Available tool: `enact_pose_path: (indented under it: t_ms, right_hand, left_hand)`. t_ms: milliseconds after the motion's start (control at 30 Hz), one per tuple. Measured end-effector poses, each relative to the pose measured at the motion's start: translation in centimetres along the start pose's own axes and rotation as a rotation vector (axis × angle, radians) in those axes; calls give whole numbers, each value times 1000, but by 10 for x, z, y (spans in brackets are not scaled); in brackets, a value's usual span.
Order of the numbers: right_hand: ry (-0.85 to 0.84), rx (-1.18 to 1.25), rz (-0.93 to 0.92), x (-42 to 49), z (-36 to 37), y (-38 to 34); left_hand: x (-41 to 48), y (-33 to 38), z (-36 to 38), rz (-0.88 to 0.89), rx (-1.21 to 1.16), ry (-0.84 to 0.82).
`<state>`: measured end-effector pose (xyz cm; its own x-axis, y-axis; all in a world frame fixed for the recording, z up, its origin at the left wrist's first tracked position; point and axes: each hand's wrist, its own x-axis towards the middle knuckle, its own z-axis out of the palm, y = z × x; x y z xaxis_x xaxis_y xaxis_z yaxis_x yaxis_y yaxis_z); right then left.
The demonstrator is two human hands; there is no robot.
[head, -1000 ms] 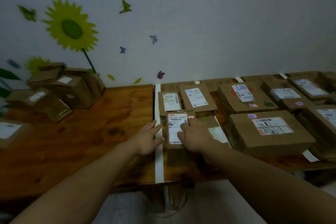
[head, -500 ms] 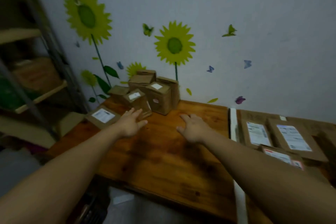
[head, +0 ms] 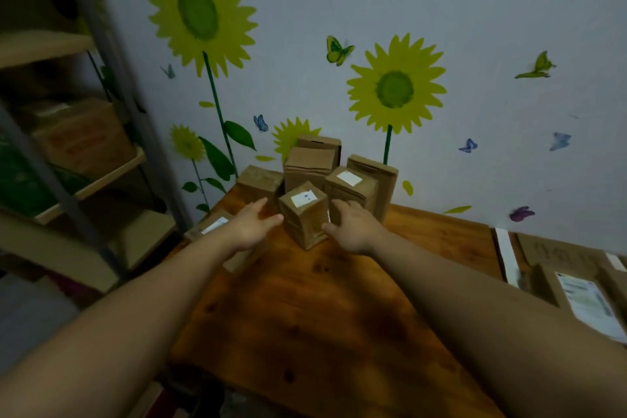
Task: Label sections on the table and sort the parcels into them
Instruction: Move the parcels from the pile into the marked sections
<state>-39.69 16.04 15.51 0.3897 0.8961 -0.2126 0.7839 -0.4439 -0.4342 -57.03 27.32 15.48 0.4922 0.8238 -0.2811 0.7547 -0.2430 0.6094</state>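
Head view, and both hands are out in front at the parcel pile. The left hand (head: 249, 226) is spread open, fingers loose, palm turned in toward the small upright parcel (head: 304, 214) and holding nothing. The right hand (head: 353, 226) mirrors it on the other side, fingers also splayed and empty, its thumb just beside the parcel's right face; whether skin actually meets cardboard there, I cannot tell. So the box stands between the two open palms, not gripped.

That parcel is a plain brown cardboard block, standing on end on the wooden table (head: 322, 316), one corner toward the camera, with a small white label on its top face. The print on the label is too small to read.

Right behind it, a taller labelled box (head: 351, 188) with a white sticker on top, and more brown boxes (head: 312, 163) are stacked against the wall. A flat parcel (head: 212, 226) with a white label lies at the table's left edge, partly under the left forearm.

Farther right, a white tape strip (head: 507, 258) runs across the tabletop, and beyond it sorted parcels (head: 576, 288) lie flat. Sunflower decals (head: 395, 88) and butterflies cover the wall; a metal shelf (head: 84, 159) stands to the left.
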Motion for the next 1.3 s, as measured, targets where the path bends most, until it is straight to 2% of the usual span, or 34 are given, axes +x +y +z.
enact_pose_path:
  t_ms: [167,333,433,600,667,767,900,1000,1200,1300]
  right_hand:
    - [-23,176,45,76,12,3]
    - [-108,333,177,145,28,9]
    - [-179,477,232,160,37,14]
    - [-130,708,358,158,48,13]
    - [-108,711,349,151,52,9]
    - [-34,685,336,132,60,-1]
    - [83,728,286,87,66,-22]
    - [214,682,177,45,68,-44]
    - [387,663,75,-29,72,-84]
    - [432,630,120,-55,72,-91]
  left_hand:
    - [60,9,6,-83,-78,-51]
    - [156,-5,21,-44,-66,-155]
    - [165,8,23,4,-61,-189]
    - [159,1,37,-147,-210,-385]
    - [148,-4,38,-207,-305,-408]
    - [134,-12,38,-208,-387,-398]
    - [102,-21,30,-144,-492,-321]
    - [72,-32,20,-11,-433,-275]
    - [13,-45,3,236,-649,-227]
    - [-14,-46,-2,399,-512,-122]
